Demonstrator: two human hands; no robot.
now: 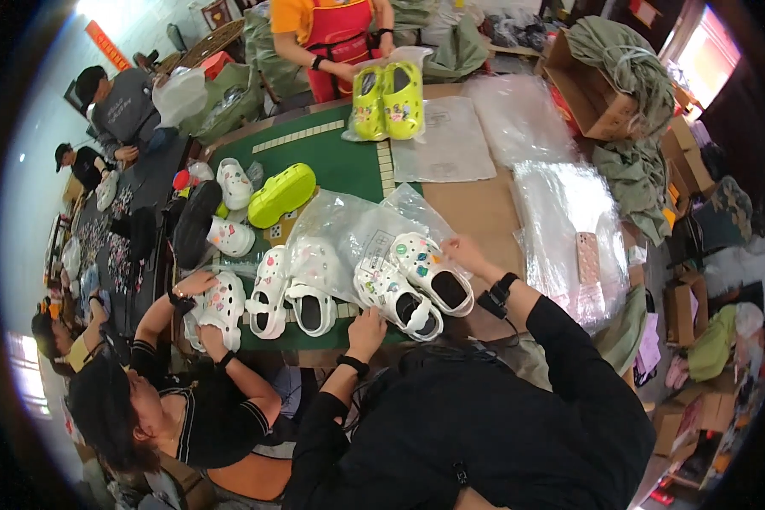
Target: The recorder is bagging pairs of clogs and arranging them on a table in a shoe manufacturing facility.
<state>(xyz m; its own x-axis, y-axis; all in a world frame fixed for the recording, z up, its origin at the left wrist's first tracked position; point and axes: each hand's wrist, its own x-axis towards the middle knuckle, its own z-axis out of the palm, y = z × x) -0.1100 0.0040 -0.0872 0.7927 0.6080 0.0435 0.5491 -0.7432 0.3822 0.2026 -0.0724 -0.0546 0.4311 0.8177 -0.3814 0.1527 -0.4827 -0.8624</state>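
Note:
A pair of white clogs (415, 293) with colourful charms lies in front of me, toes partly covered by a clear plastic bag (391, 223). Beside the nearer clog's heel, at the table edge, my left hand (366, 333) is closed; what its fingers hold is hidden. My right hand (466, 254) pinches at the bag's edge, to the right of the farther clog. Another white pair (312, 293) stands just left, one clog partly under plastic. On the left a co-worker's hands (208, 314) hold a charm-covered white clog (223, 308).
Across the table a person in a red apron holds bagged lime-green clogs (387, 102). A loose lime clog (282, 194) and a black clog (197, 223) lie left. Stacked clear bags (561, 221) cover the right side, with a phone (586, 257) on top. Cardboard boxes (599, 93) stand beyond.

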